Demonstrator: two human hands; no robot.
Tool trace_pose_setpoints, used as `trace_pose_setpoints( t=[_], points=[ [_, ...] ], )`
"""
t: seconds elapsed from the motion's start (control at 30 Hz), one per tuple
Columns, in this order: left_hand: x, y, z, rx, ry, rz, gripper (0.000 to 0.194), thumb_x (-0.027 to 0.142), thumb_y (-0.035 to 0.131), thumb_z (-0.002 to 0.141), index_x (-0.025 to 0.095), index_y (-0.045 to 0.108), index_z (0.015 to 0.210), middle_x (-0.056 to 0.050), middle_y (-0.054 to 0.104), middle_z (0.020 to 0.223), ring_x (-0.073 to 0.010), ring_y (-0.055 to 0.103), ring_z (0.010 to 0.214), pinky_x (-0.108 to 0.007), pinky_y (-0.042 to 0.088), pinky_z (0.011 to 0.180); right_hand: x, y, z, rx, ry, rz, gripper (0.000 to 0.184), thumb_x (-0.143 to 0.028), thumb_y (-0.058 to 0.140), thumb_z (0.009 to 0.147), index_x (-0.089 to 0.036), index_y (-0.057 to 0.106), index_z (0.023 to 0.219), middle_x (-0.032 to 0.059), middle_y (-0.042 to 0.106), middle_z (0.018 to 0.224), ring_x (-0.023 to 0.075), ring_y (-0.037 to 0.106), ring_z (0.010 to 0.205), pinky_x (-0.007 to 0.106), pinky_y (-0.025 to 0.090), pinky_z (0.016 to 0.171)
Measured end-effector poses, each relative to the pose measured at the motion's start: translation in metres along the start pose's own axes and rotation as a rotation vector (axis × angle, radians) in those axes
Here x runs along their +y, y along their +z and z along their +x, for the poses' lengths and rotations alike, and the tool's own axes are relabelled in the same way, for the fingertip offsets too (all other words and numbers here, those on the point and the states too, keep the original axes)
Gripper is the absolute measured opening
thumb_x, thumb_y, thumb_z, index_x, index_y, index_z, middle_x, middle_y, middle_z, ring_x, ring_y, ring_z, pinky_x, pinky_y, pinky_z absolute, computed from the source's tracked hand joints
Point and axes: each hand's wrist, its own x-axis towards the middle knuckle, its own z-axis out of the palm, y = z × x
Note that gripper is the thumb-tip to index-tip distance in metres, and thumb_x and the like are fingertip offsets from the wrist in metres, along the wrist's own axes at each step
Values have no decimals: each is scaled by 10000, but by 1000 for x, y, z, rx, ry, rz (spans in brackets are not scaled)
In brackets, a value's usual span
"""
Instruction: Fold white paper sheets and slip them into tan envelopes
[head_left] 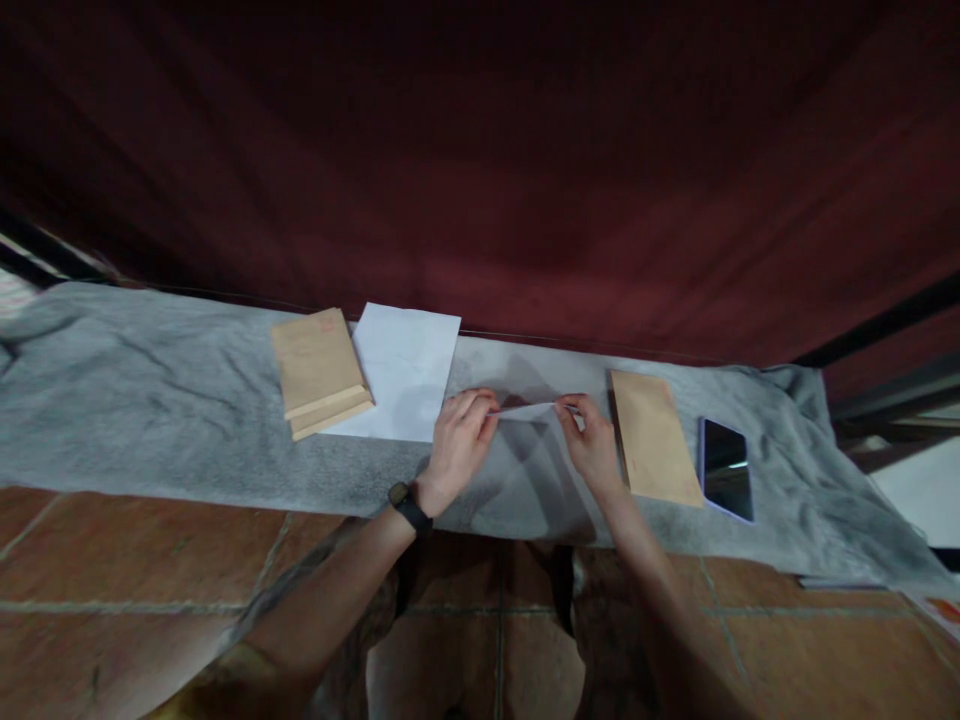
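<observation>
My left hand (459, 440) and my right hand (592, 440) each pinch one end of a folded white paper (529, 411), held just above a grey cloth (150, 400). The paper shows edge-on as a thin strip between the fingertips. A black watch sits on my left wrist. To the left lie a flat white sheet (405, 370) and a stack of brown envelopes (319, 372) overlapping its edge. A single brown envelope (654, 437) lies just right of my right hand.
A dark phone (725, 468) lies face up on the cloth, right of the single envelope. The cloth covers a low ledge in front of a dark red curtain (525, 180). Brown floor tiles (112, 570) lie in front, under my arms.
</observation>
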Motion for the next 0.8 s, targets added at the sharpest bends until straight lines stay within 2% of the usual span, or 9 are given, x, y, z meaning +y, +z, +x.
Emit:
trace_pose_setpoints(
  t=[0.13, 0.2, 0.3, 0.4, 0.47, 0.53, 0.6, 0.73, 0.8],
  points=[
    [-4, -9, -2, 109, 135, 52, 120, 183, 521, 984, 215, 634, 962, -68, 700, 1011, -240, 626, 972, -396, 491, 860, 4, 5, 1, 63, 139, 215, 488, -586, 526, 952, -221, 580, 1271, 130, 699, 1234, 243, 687, 1038, 403, 559, 924],
    [-2, -10, -6, 75, 208, 93, 134, 172, 510, 990, 207, 638, 972, -75, 698, 1017, -242, 619, 965, -390, 481, 843, 4, 12, -1, -32, 295, 389, 551, -638, 446, 970, -210, 559, 1299, 132, 732, 1156, 237, 719, 944, 401, 593, 841],
    [10, -6, -14, -119, 306, 154, 176, 144, 485, 994, 204, 650, 987, -73, 697, 1019, -234, 623, 960, -382, 475, 851, 1, 27, -7, -234, 462, 623, 574, -667, 371, 973, -204, 598, 1226, 105, 764, 1001, 233, 737, 837, 369, 607, 714],
    [21, -1, -21, -342, 398, 134, 137, 207, 528, 1004, 203, 661, 1033, -60, 701, 1022, -225, 637, 997, -380, 476, 917, 3, 37, -12, -214, 498, 656, 456, -570, 564, 881, -217, 636, 1161, 58, 768, 954, 215, 721, 803, 312, 588, 648],
    [21, -1, -20, -392, 409, 53, 187, 336, 576, 1003, 206, 663, 1107, -60, 707, 1102, -224, 635, 1076, -388, 461, 1003, 9, 39, -12, -183, 488, 593, 411, -467, 633, 804, -215, 663, 1126, 31, 768, 905, 204, 704, 763, 284, 567, 612],
    [11, -3, -14, -339, 331, -7, 288, 435, 590, 992, 213, 662, 1161, -67, 701, 1200, -228, 622, 1150, -402, 442, 1062, 18, 39, -10, -172, 460, 488, 378, -395, 612, 774, -205, 690, 1091, 23, 769, 868, 207, 698, 740, 292, 564, 619],
    [-10, -11, -4, -214, 165, 13, 286, 422, 557, 1006, 212, 670, 1164, -81, 696, 1236, -240, 619, 1173, -417, 454, 1054, 27, 37, -7, -135, 410, 339, 357, -329, 567, 774, -199, 707, 1075, 37, 779, 889, 226, 710, 781, 331, 580, 697],
    [-78, -42, 15, 48, -241, 179, 317, 330, 516, 986, 162, 647, 1221, -160, 627, 1338, -317, 575, 1260, -497, 426, 1089, 32, 32, -7, -101, 273, 9, 391, -233, 476, 849, -187, 711, 1158, 89, 784, 1071, 263, 725, 972, 376, 567, 874],
    [-118, -64, 13, 157, -444, 237, 412, 382, 564, 944, 129, 608, 1266, -220, 559, 1405, -396, 517, 1316, -566, 392, 1093, 30, 30, -10, -123, 242, -129, 413, -204, 457, 887, -184, 697, 1222, 103, 777, 1116, 270, 728, 1009, 360, 562, 887]
  ],
)
